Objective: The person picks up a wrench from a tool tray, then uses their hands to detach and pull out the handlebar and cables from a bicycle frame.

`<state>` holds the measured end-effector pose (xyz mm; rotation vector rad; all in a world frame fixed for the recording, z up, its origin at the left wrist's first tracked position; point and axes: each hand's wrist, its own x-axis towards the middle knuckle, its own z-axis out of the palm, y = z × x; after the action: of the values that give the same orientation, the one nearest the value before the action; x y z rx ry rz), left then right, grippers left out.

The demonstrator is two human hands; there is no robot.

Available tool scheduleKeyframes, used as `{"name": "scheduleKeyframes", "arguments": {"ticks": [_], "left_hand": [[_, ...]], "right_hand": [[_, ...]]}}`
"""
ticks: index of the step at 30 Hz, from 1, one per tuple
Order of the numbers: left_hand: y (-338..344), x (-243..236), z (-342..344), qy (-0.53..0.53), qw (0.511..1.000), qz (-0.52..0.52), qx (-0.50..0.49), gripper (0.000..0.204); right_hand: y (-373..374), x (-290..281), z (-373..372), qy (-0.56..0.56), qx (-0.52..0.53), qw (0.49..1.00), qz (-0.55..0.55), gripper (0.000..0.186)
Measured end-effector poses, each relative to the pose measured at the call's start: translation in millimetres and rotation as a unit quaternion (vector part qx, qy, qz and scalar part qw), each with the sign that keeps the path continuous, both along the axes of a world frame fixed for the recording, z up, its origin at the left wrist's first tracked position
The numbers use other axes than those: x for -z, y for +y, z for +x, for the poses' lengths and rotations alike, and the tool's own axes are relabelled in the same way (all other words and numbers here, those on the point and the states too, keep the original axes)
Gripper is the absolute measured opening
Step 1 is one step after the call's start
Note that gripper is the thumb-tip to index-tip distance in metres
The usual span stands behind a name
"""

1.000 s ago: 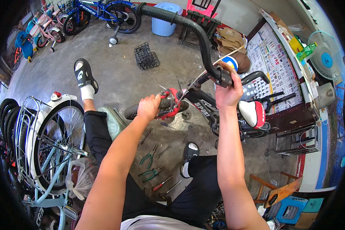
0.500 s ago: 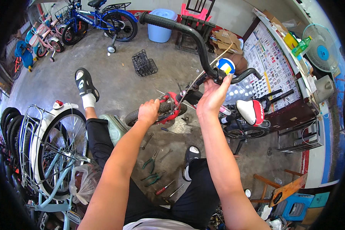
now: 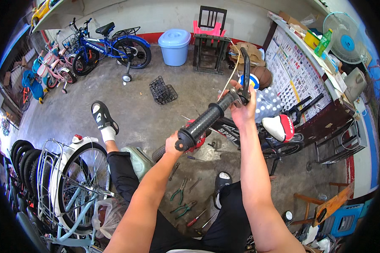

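Note:
A black bicycle handlebar [image 3: 245,63] is turned so that one ribbed rubber grip [image 3: 202,124] points toward me. My right hand [image 3: 242,110] is closed around the handlebar's middle, at the clamp, with thumb and fingers on either side. A pale cable [image 3: 230,78] runs up beside it. Below is a small red and black bicycle [image 3: 228,131], its front end partly covered by the bar. My left hand [image 3: 172,144] is low by the red front part and the tyre [image 3: 158,154]. Its fingers look curled, but the rubber grip hides what they hold.
Pliers [image 3: 182,208], a screwdriver [image 3: 196,218] and wrenches lie on the floor between my feet. A light blue bicycle [image 3: 74,206] stands close on the left. A black basket [image 3: 162,90] lies ahead. On the right are a white and red saddle [image 3: 278,128] and a cluttered counter [image 3: 312,55].
The handlebar has swung round, so its left grip has come from the far left down toward me. My right hand has turned with it; my left hand stays low near the front end.

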<state>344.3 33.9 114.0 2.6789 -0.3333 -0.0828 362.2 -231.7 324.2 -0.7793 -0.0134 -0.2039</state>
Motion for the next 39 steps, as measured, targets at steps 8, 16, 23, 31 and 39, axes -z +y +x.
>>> {"name": "scheduleKeyframes", "arguments": {"ticks": [8,16,23,31,39], "left_hand": [[-12.6,13.3,-5.4,-0.119,0.989,0.087,-0.023,0.027],[4.3,69.1,-1.0,-0.174,0.982,0.045,-0.059,0.016],[6.1,-24.1,-27.8,-0.041,0.998,0.044,-0.013,0.029],[0.3,-18.0,-38.2,-0.038,0.999,0.022,-0.021,0.04],[22.3,-10.4,-31.0,-0.057,0.998,0.022,-0.021,0.042]], "right_hand": [[37.6,-8.8,-47.7,-0.078,0.429,0.758,-0.485,0.053],[67.5,-36.9,-39.1,-0.056,0.451,0.686,-0.568,0.029],[45.8,-32.4,-37.2,-0.071,0.438,0.68,-0.584,0.031],[9.0,-14.6,-21.6,-0.209,0.317,0.766,-0.518,0.025],[49.1,-25.0,-25.9,-0.153,0.219,0.942,-0.203,0.049]]}}
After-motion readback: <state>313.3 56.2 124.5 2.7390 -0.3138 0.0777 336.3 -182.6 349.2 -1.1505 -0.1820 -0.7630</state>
